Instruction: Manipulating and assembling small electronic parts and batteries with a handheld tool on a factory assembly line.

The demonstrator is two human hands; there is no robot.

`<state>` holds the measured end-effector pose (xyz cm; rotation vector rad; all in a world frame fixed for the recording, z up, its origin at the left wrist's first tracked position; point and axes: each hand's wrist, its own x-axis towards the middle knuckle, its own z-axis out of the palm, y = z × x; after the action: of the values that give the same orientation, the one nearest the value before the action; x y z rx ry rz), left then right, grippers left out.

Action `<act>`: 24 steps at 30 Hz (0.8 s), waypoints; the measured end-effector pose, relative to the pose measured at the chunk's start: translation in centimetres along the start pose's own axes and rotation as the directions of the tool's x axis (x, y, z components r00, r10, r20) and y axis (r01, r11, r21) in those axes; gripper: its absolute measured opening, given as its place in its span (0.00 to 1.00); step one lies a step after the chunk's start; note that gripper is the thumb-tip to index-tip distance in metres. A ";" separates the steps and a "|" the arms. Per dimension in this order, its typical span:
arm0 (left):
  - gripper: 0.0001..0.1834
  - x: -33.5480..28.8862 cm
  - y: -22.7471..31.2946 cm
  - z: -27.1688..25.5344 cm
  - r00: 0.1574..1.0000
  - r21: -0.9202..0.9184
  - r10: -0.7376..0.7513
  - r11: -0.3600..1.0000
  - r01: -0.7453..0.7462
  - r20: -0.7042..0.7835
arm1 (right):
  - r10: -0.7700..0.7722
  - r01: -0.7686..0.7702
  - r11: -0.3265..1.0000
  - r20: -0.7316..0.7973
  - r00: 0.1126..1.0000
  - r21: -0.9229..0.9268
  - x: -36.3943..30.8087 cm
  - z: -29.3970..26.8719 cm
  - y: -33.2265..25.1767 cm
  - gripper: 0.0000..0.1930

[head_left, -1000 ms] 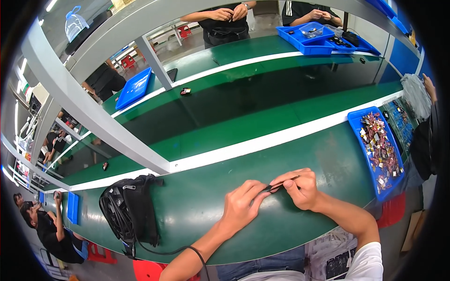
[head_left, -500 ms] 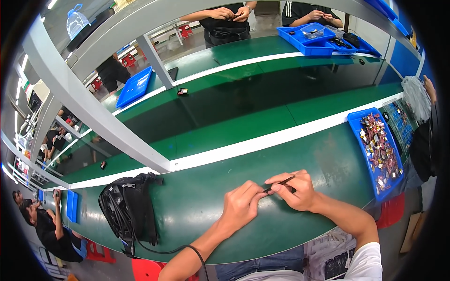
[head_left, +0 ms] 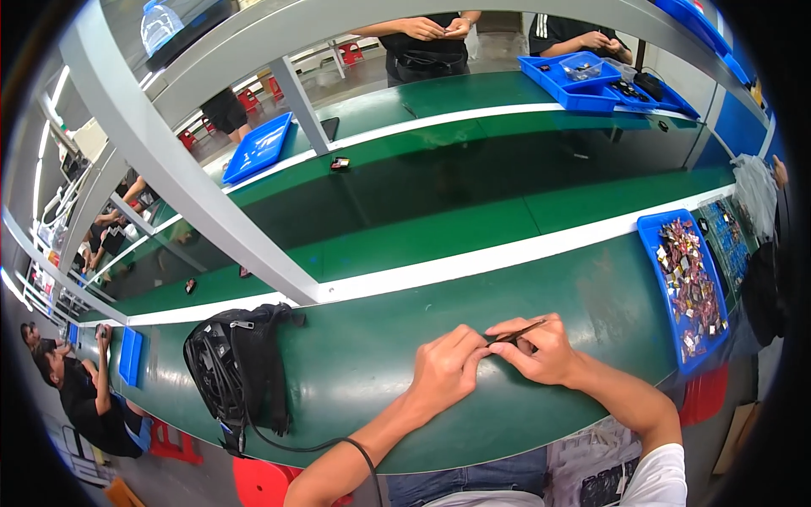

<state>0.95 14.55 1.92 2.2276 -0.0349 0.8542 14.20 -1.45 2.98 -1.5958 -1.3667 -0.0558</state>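
Note:
Over the near green work surface (head_left: 372, 338), my two hands meet with their fingertips almost touching. My left hand (head_left: 446, 365) is closed in a pinch on a small dark piece that its fingers mostly cover. In the fingers of my right hand (head_left: 545, 353) is a slim dark tool (head_left: 527, 329), perhaps tweezers. One end of it slants up to the right, and the other end reaches the left fingertips. Its exact kind is too small to make out.
To the left lies a black bag (head_left: 232, 367) with a cable running over my left forearm. A blue tray (head_left: 646, 232) of small wired parts sits on the right. Beyond a white rail (head_left: 473, 259) runs a green belt (head_left: 422, 224). A grey post (head_left: 194, 173) rises at left; other people work around.
The whole view has shifted slightly, so the bench and tray appear a little lower and farther right. Both hands stay together, still closed on the small piece and the slim dark tool.

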 end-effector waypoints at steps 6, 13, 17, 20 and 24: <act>0.05 -0.1 -0.1 0.0 1.000 -0.050 -0.022 0.999 0.021 -0.022 | 0.021 -0.021 0.999 0.018 1.000 0.034 0.0 0.0 0.1 0.07; 0.06 0.0 -0.2 -0.3 0.967 -0.223 -0.256 0.943 0.246 -0.016 | 0.074 -0.071 0.997 0.073 0.995 -0.039 0.1 -0.2 0.3 0.13; 0.04 -0.4 -1.3 0.0 0.918 -0.368 -0.395 0.851 0.375 0.024 | 0.088 -0.086 0.996 0.072 0.993 -0.035 0.3 0.0 -0.1 0.13; 0.06 0.4 -0.9 -0.7 0.776 -0.678 -0.629 0.547 0.492 0.056 | 0.097 -0.094 0.995 0.070 0.993 -0.044 0.3 -0.1 -0.2 0.13; 0.08 1.0 -2.3 -1.8 0.754 -0.723 -0.639 0.592 0.356 -0.152 | 0.085 -0.084 0.996 0.058 0.995 -0.029 0.3 0.0 -0.4 0.14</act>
<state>1.37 17.63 1.95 1.2404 0.4310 0.7831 14.02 -1.26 3.37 -1.6878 -1.3469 0.0240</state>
